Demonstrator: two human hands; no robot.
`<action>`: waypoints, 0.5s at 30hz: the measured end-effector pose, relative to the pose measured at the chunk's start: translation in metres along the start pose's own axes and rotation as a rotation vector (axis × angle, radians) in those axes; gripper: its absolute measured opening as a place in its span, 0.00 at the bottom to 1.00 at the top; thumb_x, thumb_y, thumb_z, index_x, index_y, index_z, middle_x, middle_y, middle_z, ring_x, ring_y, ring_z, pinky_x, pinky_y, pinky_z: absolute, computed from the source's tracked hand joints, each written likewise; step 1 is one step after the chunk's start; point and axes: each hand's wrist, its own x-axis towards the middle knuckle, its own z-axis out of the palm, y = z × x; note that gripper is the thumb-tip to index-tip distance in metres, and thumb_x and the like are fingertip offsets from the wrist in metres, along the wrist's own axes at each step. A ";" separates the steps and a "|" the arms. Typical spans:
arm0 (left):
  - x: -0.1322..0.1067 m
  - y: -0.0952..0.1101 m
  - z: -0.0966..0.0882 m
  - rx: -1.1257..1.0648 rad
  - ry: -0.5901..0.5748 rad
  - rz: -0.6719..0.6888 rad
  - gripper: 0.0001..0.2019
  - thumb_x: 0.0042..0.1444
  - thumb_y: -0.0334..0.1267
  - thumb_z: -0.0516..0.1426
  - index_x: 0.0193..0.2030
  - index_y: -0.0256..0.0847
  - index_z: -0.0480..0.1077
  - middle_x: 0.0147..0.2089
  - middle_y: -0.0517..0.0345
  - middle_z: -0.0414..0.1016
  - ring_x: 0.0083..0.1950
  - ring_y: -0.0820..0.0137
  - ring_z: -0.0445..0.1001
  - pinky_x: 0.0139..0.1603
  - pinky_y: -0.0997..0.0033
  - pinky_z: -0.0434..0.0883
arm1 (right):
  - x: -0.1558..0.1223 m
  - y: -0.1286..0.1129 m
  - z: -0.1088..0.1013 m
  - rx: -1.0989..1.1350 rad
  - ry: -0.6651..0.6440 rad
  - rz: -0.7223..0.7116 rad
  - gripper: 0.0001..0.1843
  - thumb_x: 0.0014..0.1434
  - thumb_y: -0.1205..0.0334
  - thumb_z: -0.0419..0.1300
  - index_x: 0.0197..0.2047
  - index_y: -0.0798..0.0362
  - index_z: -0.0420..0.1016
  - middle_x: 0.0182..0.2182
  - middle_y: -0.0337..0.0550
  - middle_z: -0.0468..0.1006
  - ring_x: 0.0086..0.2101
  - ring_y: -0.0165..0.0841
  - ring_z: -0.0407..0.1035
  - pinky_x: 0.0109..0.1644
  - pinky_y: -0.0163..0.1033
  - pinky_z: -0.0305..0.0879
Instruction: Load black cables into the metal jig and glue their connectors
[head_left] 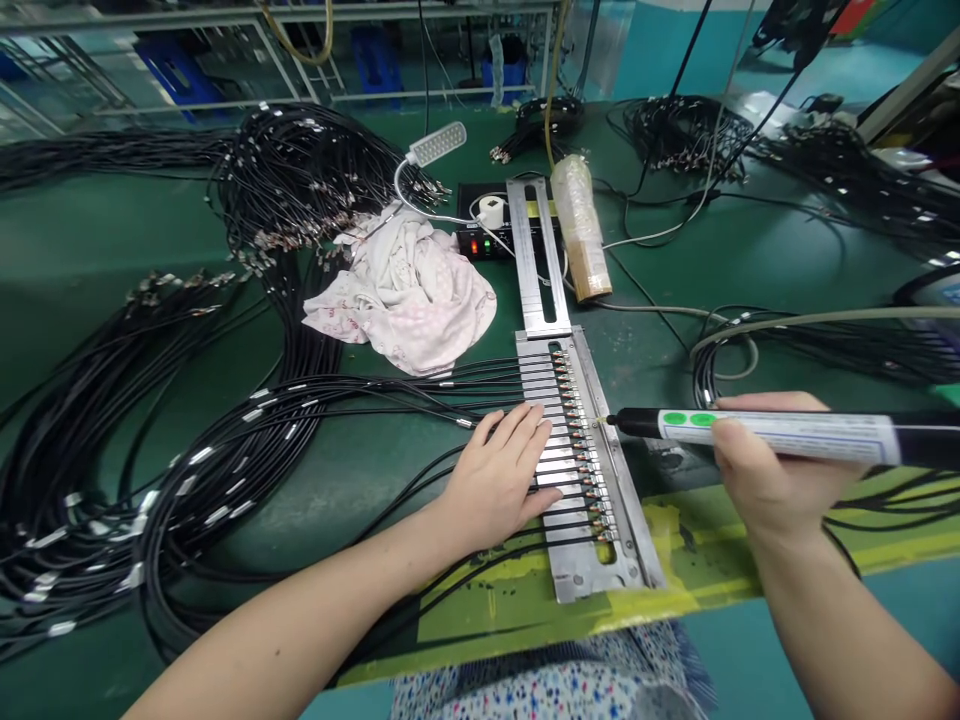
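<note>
My left hand [501, 478] lies flat and open on several black cables [420, 390] laid side by side in a metal fixture plate [592, 565]. My right hand [757, 470] is closed around a white pen-like tool [780, 432] with green dots. The tool's black tip touches the row of cable ends [581, 440] at the fixture's right edge.
Big bundles of black cables [150, 490] cover the green table on the left and back. A crumpled pink cloth [405, 290], a small white lamp [437, 145], a black box with red lights [484, 235], a wrapped roll [581, 225] and a slotted metal bar [541, 255] lie behind the fixture.
</note>
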 end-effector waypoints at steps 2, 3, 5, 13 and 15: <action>0.000 0.000 -0.001 0.001 -0.003 -0.001 0.30 0.61 0.53 0.46 0.61 0.30 0.58 0.65 0.41 0.56 0.66 0.55 0.53 0.63 0.54 0.52 | -0.005 0.003 0.005 0.059 -0.006 -0.066 0.07 0.41 0.66 0.67 0.28 0.53 0.76 0.22 0.37 0.74 0.20 0.29 0.66 0.22 0.36 0.62; 0.000 0.000 -0.001 0.001 -0.005 -0.003 0.30 0.61 0.53 0.46 0.61 0.30 0.58 0.65 0.40 0.56 0.66 0.55 0.53 0.63 0.54 0.52 | -0.006 0.004 0.007 0.068 -0.010 -0.101 0.08 0.40 0.68 0.67 0.29 0.53 0.76 0.22 0.37 0.75 0.20 0.29 0.67 0.22 0.36 0.63; 0.000 0.000 -0.001 -0.001 -0.010 -0.004 0.30 0.61 0.53 0.46 0.61 0.29 0.58 0.65 0.40 0.56 0.66 0.55 0.53 0.63 0.54 0.52 | -0.008 0.004 0.010 0.048 -0.022 -0.143 0.09 0.40 0.70 0.67 0.29 0.53 0.76 0.23 0.36 0.75 0.21 0.29 0.67 0.23 0.35 0.63; 0.000 0.000 -0.001 -0.017 -0.010 0.000 0.30 0.61 0.52 0.47 0.61 0.28 0.58 0.65 0.40 0.55 0.66 0.54 0.52 0.63 0.54 0.51 | -0.009 0.004 0.012 0.007 -0.065 -0.168 0.09 0.42 0.69 0.67 0.30 0.51 0.76 0.23 0.35 0.75 0.22 0.29 0.67 0.23 0.36 0.64; 0.000 0.001 -0.002 -0.017 -0.013 -0.006 0.30 0.61 0.52 0.47 0.61 0.29 0.58 0.65 0.40 0.55 0.66 0.54 0.53 0.63 0.54 0.51 | -0.009 0.004 0.012 -0.004 -0.074 -0.154 0.09 0.42 0.68 0.67 0.30 0.50 0.76 0.23 0.35 0.75 0.22 0.29 0.67 0.24 0.37 0.64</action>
